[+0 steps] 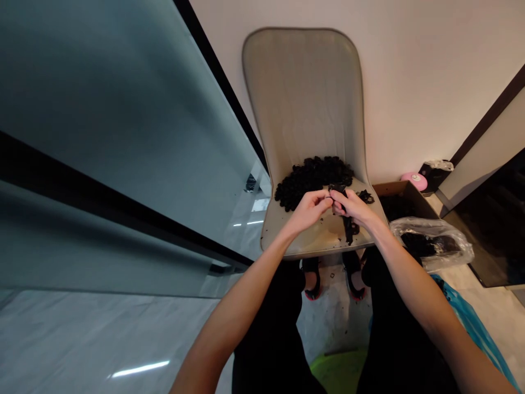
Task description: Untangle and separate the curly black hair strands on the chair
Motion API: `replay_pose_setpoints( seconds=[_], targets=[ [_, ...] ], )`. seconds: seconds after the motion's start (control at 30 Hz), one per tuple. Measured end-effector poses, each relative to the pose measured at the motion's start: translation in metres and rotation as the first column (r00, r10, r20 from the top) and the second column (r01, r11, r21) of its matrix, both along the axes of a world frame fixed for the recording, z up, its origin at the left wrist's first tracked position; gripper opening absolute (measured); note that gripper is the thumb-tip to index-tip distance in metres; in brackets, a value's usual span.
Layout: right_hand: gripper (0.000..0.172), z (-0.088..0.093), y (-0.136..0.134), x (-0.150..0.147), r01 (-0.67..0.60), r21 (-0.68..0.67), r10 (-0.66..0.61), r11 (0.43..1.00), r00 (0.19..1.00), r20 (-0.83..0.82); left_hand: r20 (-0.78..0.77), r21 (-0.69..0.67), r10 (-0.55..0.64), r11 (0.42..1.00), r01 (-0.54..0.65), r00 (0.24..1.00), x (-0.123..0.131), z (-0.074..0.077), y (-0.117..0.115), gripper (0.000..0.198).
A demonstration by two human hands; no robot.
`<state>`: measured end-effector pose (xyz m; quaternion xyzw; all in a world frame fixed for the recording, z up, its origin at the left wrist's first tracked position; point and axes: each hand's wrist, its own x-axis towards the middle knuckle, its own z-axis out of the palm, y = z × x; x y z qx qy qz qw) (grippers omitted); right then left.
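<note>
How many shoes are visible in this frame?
2. Left shoe under the chair's front edge; right shoe beside it, below the right hand pinching a black piece. Both partly hidden.

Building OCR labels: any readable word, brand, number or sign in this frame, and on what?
None readable.
Pink round object, cardboard box, clear plastic bag: no legible print at this size.
Chair and the black piece pinched between left hand and right hand: no markings visible.
</note>
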<state>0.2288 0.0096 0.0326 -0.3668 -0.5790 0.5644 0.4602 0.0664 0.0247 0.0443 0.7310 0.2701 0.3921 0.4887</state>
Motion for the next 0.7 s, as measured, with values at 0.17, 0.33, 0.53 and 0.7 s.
replay_pose_setpoints(
  seconds=[0.17,0.33,0.53,0.7],
  targets=[
    [0.059,0.005,-0.006,-0.023,-0.014,-0.056,-0.003,0.998,0.954,-0.300,0.362,-0.421,0.191,0.907,-0.022,0.912,0.016,-0.002,-0.002,0.030],
    [0.058,0.005,-0.008,-0.030,0.027,-0.122,-0.068,0.992,0.936,-0.347,0.378,-0.614,0.337,0.789,-0.039,0.863,0.025,0.006,-0.011,0.039],
    [0.056,0.003,-0.012,-0.032,0.061,-0.194,-0.128,0.979,0.928,-0.351,0.421,-0.782,0.524,0.623,0.003,0.741,0.029,0.009,-0.015,0.038],
    [0.060,0.012,-0.012,-0.030,0.141,-0.208,-0.225,0.968,0.853,-0.470,0.553,-0.789,0.568,0.593,0.163,0.610,0.019,0.017,-0.005,0.047]
  ],
)
